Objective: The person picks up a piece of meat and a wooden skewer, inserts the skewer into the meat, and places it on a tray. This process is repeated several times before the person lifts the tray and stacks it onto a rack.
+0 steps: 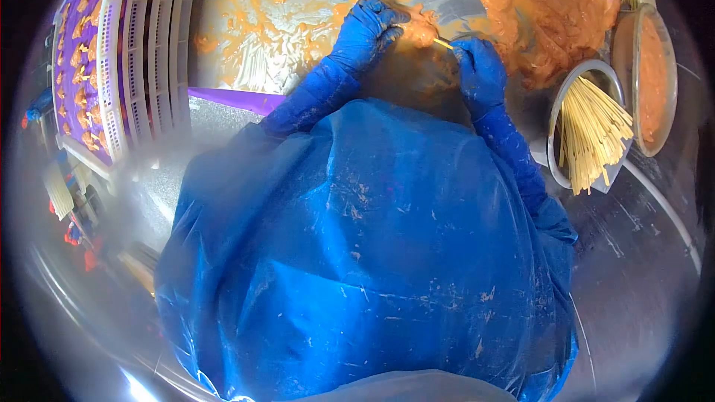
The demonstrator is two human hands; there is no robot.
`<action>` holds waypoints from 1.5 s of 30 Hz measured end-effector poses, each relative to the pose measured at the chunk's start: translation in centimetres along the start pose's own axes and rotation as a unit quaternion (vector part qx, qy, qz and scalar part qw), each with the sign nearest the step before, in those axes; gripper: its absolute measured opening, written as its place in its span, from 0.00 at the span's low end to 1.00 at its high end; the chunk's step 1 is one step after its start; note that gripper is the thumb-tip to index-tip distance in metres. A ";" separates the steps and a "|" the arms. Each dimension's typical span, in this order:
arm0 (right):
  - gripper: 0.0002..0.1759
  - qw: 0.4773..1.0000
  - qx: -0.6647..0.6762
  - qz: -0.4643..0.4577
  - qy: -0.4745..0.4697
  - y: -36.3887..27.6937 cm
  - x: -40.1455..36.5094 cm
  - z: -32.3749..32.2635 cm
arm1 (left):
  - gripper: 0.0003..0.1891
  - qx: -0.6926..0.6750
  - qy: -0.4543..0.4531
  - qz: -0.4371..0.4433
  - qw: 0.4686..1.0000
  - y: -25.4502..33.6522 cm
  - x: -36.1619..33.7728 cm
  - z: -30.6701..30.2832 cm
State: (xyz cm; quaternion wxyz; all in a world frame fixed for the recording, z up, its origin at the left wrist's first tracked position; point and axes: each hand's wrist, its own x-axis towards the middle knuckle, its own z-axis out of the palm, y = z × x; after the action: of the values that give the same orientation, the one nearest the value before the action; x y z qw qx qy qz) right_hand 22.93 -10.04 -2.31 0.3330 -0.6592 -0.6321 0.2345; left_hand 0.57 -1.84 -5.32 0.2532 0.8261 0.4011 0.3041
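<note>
Head view: my left hand (369, 30) cups a lump of orange marinated meat (418, 30) at upper centre, steadying it while my right hand (480, 71) pinches the bamboo skewer (442, 43) entering it.

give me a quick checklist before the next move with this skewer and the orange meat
1. Right hand grips the skewer: ok, the stick end shows at its fingers.
2. Left hand cups the meat lump: ok, fingers curled over it.
3. Skewer runs straight through the lump: cannot tell, that part is hidden.
4. Spare skewers in the bowl beside the right hand: ok, plenty there.
5. Meat pile for more: ok, a large heap.
6. Room on the tray at the left: cannot tell, only partly in view.
</note>
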 end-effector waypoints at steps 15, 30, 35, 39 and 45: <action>0.07 0.998 -0.045 0.023 -0.035 -1.5 0.5 0.5 | 0.11 -0.046 0.086 -0.064 0.993 -2.2 -1.0 -2.5; 0.07 0.994 -0.093 0.000 -0.058 -1.5 1.3 -0.6 | 0.09 0.040 0.059 -0.028 0.997 -1.5 -1.3 -1.0; 0.08 0.994 -0.096 -0.015 -0.059 -2.0 1.8 -1.0 | 0.08 0.021 0.055 -0.030 0.998 -1.6 -1.2 -0.9; 0.08 0.990 -0.120 -0.038 -0.060 -2.1 2.1 -0.9 | 0.08 0.022 0.058 -0.016 0.998 -2.0 -1.3 -0.5; 0.08 0.995 -0.066 -0.040 -0.064 -1.2 2.3 0.5 | 0.08 0.060 0.060 -0.006 0.996 -1.6 -1.2 -0.8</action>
State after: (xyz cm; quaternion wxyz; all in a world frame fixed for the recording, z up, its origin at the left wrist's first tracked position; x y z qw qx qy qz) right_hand 21.97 -7.73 -1.47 0.2564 -0.6378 -0.6920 0.2206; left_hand -1.37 -1.78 -6.18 0.1809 0.8177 0.4377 0.3271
